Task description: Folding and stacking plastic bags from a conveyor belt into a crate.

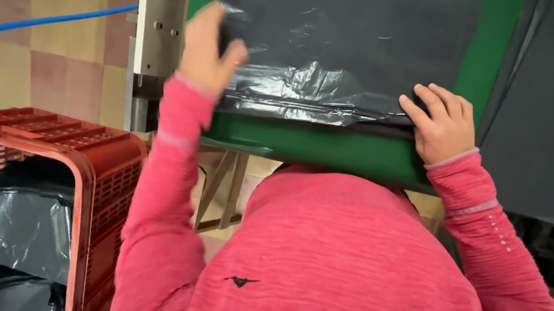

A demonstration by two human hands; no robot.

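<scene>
A flat grey plastic bag [343,38] lies on the green table; more grey bags [13,230] fill the red crate.

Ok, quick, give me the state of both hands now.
Left hand: fingers curled on the left edge of the dark plastic sheet, gripping it.
Right hand: open, fingers pressing the sheet's right edge onto the green table.
</scene>
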